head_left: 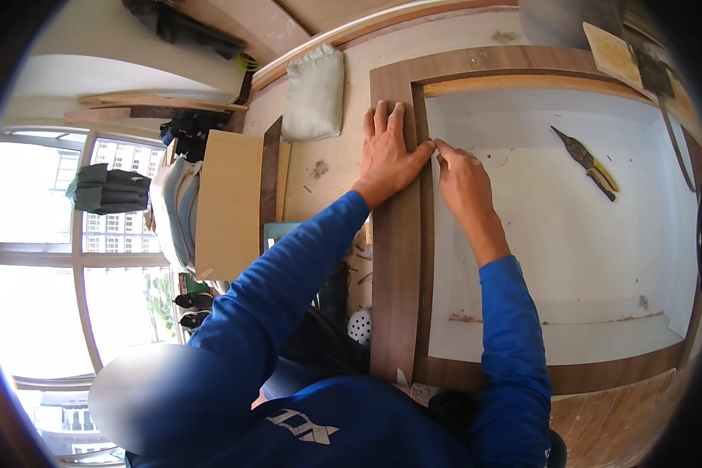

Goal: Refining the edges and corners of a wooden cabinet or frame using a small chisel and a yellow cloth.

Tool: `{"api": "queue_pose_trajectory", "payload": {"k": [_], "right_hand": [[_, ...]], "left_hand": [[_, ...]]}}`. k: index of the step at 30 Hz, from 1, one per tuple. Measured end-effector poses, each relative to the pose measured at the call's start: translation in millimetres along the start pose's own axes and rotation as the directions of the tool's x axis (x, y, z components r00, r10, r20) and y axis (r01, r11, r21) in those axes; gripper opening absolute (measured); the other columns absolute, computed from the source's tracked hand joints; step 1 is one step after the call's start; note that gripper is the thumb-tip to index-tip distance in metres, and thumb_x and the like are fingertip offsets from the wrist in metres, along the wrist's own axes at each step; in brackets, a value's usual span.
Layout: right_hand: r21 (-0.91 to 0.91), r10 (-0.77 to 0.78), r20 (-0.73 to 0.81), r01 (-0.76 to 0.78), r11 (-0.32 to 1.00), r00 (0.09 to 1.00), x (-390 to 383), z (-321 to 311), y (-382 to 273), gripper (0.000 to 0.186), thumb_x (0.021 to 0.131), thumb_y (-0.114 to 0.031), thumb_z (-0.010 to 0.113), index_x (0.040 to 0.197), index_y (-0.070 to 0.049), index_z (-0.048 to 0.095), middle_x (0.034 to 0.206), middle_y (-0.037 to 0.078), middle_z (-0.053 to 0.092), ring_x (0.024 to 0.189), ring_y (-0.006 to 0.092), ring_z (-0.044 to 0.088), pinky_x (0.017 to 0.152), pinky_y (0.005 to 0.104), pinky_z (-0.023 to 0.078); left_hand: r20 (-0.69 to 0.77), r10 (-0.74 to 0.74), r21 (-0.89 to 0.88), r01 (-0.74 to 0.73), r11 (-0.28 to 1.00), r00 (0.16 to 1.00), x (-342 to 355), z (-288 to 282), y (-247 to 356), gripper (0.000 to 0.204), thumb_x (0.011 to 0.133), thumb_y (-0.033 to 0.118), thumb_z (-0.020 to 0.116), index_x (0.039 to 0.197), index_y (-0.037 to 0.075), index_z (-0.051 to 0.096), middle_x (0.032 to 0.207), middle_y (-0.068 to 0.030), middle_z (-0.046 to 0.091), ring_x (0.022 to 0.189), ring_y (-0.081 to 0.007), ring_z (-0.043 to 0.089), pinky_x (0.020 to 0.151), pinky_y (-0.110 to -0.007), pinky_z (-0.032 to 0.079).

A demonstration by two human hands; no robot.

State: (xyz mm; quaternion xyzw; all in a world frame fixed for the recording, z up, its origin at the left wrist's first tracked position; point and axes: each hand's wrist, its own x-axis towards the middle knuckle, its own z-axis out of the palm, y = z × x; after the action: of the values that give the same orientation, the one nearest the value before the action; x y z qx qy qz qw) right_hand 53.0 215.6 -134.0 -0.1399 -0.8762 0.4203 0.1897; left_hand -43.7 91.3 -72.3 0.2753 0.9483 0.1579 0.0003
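Brown wooden frame (396, 273) occupies the centre and right of the work area, directly in front of the person. It borders a white panel (554, 234), which appears recessed below the frame's face; that recess probably explains why loose items rest there. A pale sack (313, 93) lies beyond the frame's left rail, apart from it.

Left hand (390, 152): laid flat, fingers slightly apart, on the upper part of the left rail, thumb extended to the inner edge. Its placement suggests steadying or bracing. Right hand (466, 183): fingers drawn in, fingertips at that same inner edge, beside the left thumb; the grip looks suited to fine work. Whether anything small is pinched there, I cannot tell.

Relative position: the rail is directly beneath the left palm and just left of the right fingertips.

Pliers (585, 162) with yellow and black handles lie on the panel, right of the right hand, untouched, seemingly parked within reach. Dirt crumbs (468, 317) dot the panel's near side.
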Motion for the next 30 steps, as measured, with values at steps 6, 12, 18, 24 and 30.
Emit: {"api": "queue_pose_trajectory", "payload": {"k": [6,12,18,24,30], "right_hand": [[-0.039,-0.007,-0.009,0.007,0.999,1.0,1.8,0.6,-0.3,0.037,0.096,-0.004,0.061,0.132,-0.008,0.069,0.105,0.019,0.074,0.097,0.0379,0.073,0.083,0.0465,0.06],[-0.068,-0.006,-0.022,0.005,0.998,1.0,3.1,2.4,-1.2,0.037,0.096,-0.004,0.062,0.132,-0.008,0.069,0.105,0.019,0.074,0.096,0.0376,0.073,0.082,0.0459,0.061],[-0.08,-0.006,-0.025,0.004,0.997,1.0,6.1,4.1,-0.8,0.037,0.095,-0.003,0.062,0.131,-0.007,0.069,0.104,0.019,0.074,0.096,0.0377,0.073,0.082,0.046,0.061],[-0.081,-0.006,-0.036,0.003,0.997,0.999,9.3,5.0,-2.0,0.036,0.096,-0.004,0.06,0.131,-0.006,0.069,0.103,0.021,0.074,0.095,0.039,0.073,0.082,0.047,0.061],[-0.086,-0.008,-0.023,0.006,0.996,1.0,16.6,7.2,0.0,0.036,0.097,-0.005,0.059,0.131,-0.006,0.069,0.104,0.023,0.074,0.096,0.0405,0.073,0.081,0.0476,0.061]], "left_hand": [[0.027,-0.03,0.005,0.03,1.0,0.999,0.0,-1.9,6.2,0.097,0.086,0.05,0.072,0.159,-0.001,0.035,0.169,-0.0289,0.022,0.158,-0.05,0.013,0.126,-0.054,0.025],[0.024,-0.026,0.01,0.025,1.0,0.999,-0.4,-1.4,6.8,0.096,0.087,0.05,0.071,0.159,-0.001,0.035,0.169,-0.0288,0.021,0.158,-0.0507,0.013,0.126,-0.055,0.025],[0.014,-0.018,0.023,0.018,1.0,1.0,0.6,3.2,2.7,0.095,0.088,0.05,0.071,0.16,0.0,0.035,0.169,-0.0288,0.022,0.157,-0.051,0.013,0.125,-0.056,0.026],[0.021,-0.018,0.019,0.018,1.0,1.0,0.7,1.3,3.8,0.094,0.087,0.049,0.072,0.159,0.001,0.035,0.169,-0.0288,0.021,0.158,-0.0507,0.013,0.125,-0.057,0.027],[0.005,-0.027,0.05,0.027,0.998,1.0,0.6,2.1,3.1,0.096,0.087,0.054,0.072,0.16,0.002,0.037,0.168,-0.0287,0.024,0.157,-0.0484,0.017,0.127,-0.051,0.026]]}}
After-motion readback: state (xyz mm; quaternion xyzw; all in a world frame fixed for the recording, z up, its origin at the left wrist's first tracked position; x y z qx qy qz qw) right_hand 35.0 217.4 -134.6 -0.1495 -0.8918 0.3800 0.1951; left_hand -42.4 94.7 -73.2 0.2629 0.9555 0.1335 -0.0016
